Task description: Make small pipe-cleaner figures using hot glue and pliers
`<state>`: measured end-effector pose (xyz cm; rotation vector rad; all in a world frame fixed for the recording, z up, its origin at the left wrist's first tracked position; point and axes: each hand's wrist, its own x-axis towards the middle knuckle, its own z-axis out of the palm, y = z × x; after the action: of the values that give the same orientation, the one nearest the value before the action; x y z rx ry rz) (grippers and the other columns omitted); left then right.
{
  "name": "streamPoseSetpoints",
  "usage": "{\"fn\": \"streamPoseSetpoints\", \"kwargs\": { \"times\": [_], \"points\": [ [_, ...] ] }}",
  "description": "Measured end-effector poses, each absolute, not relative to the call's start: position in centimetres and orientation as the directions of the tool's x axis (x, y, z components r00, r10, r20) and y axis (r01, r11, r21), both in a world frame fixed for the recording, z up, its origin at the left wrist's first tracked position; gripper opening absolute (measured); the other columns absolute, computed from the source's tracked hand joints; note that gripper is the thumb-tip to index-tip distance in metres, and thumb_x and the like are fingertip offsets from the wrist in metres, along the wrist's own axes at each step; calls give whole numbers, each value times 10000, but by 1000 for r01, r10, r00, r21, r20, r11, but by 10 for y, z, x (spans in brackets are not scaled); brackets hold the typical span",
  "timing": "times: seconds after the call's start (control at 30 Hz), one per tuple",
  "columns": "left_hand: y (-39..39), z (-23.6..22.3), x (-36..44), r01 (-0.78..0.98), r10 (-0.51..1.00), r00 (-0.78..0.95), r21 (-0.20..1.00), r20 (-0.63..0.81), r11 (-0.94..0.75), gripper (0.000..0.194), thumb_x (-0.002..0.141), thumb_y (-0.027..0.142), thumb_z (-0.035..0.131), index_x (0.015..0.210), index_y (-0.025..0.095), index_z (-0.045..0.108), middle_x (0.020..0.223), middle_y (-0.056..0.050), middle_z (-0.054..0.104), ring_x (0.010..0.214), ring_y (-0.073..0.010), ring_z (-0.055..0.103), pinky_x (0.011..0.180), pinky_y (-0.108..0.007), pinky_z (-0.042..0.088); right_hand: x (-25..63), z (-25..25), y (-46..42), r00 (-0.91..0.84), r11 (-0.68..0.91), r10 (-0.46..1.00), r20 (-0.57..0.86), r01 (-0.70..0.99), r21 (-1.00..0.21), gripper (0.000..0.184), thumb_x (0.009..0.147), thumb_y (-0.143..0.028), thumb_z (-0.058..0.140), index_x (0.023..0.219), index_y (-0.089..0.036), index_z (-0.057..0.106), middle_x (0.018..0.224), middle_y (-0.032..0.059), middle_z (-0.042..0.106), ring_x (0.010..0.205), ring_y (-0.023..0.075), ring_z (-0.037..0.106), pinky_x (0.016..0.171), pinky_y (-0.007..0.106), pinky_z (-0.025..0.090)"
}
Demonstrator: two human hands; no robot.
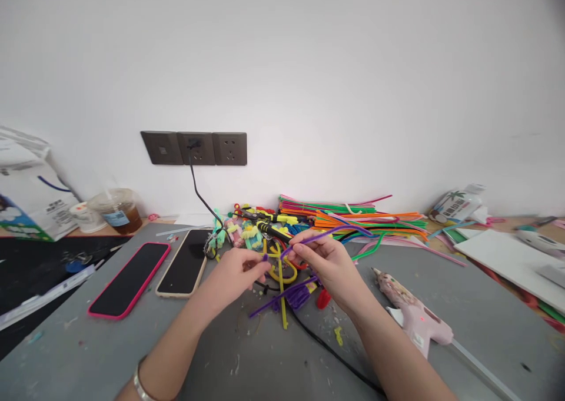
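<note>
My right hand (324,259) is closed in a pinch on a purple pipe cleaner (329,232), whose long end runs off to the right. Between the pinched fingers of my left hand (242,271) a bit of purple pipe cleaner (265,258) shows. Whether both purple parts are one piece I cannot tell. Just below and between the hands lie a yellow pipe cleaner (283,298), a coiled purple pipe cleaner piece (299,296) and a red piece (323,298). Black-and-yellow handled pliers (271,231) rest behind the hands.
Bundled pipe cleaners (371,219) lie along the wall. A pink glue gun (417,315) with a clear stick is at right; a black cable (335,351) crosses the grey table (247,360). Two phones (130,280) lie at left, near a drink cup (121,212).
</note>
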<state>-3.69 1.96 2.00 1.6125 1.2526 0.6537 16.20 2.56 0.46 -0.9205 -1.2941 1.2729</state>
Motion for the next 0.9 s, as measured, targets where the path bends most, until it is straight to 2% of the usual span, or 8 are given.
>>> {"fn": "streamPoseSetpoints", "kwargs": {
  "times": [0.1, 0.2, 0.27, 0.33, 0.53, 0.7, 0.9],
  "points": [
    [20, 21, -40, 500, 924, 367, 861, -107, -99, 228, 767, 386, 707, 723, 165, 746, 599, -3, 590, 535, -141, 467, 466, -230, 298, 161, 7, 24, -207, 122, 967, 152, -151, -981, 314, 770, -486, 776, 829, -200, 663, 706, 24, 710, 680, 174, 666, 662, 289, 516],
    [17, 27, -42, 442, 934, 338, 896, -113, -52, 315, 819, 454, 656, 922, 177, 764, 599, 28, 503, 465, -113, 374, 415, -233, 260, 159, 12, 20, -297, 112, 944, 143, -120, -986, 305, 803, -482, 748, 819, -191, 659, 695, 7, 665, 673, 159, 625, 660, 278, 488],
    [16, 30, -42, 366, 933, 336, 931, -131, -1, 380, 853, 531, 599, 897, 181, 741, 567, 52, 390, 440, -101, 299, 389, -233, 216, 159, 15, 19, -356, 102, 926, 130, -95, -990, 292, 814, -469, 742, 815, -187, 664, 708, -1, 640, 668, 149, 593, 652, 271, 468],
    [15, 30, -40, 292, 925, 358, 956, -127, 18, 379, 837, 543, 624, 819, 175, 716, 567, 57, 350, 465, -97, 283, 403, -229, 198, 158, 15, 18, -400, 105, 908, 127, -75, -992, 283, 813, -457, 745, 802, -183, 673, 721, -4, 625, 672, 143, 566, 653, 268, 453],
    [15, 26, -32, 196, 897, 413, 977, -155, 78, 268, 769, 426, 721, 739, 160, 699, 606, 38, 451, 544, -95, 293, 490, -242, 184, 160, 9, 19, -414, 86, 903, 114, -87, -992, 261, 786, -423, 778, 832, -181, 692, 766, 1, 647, 714, 143, 575, 685, 268, 455],
    [16, 20, -31, 160, 867, 450, 975, -213, 156, 322, 770, 467, 719, 729, 154, 651, 607, 58, 414, 544, -84, 257, 511, -247, 172, 161, 10, 20, -435, 94, 891, 128, -99, -991, 274, 808, -441, 759, 887, -185, 700, 802, 16, 677, 732, 145, 596, 690, 267, 478],
    [17, 16, -31, 91, 852, 476, 976, -216, 197, 359, 757, 486, 741, 745, 147, 620, 656, 57, 416, 547, -69, 275, 514, -242, 196, 160, 10, 21, -399, 147, 902, 167, -80, -986, 292, 835, -471, 732, 888, -188, 681, 762, 9, 659, 700, 140, 587, 666, 256, 486]
  ]
}}
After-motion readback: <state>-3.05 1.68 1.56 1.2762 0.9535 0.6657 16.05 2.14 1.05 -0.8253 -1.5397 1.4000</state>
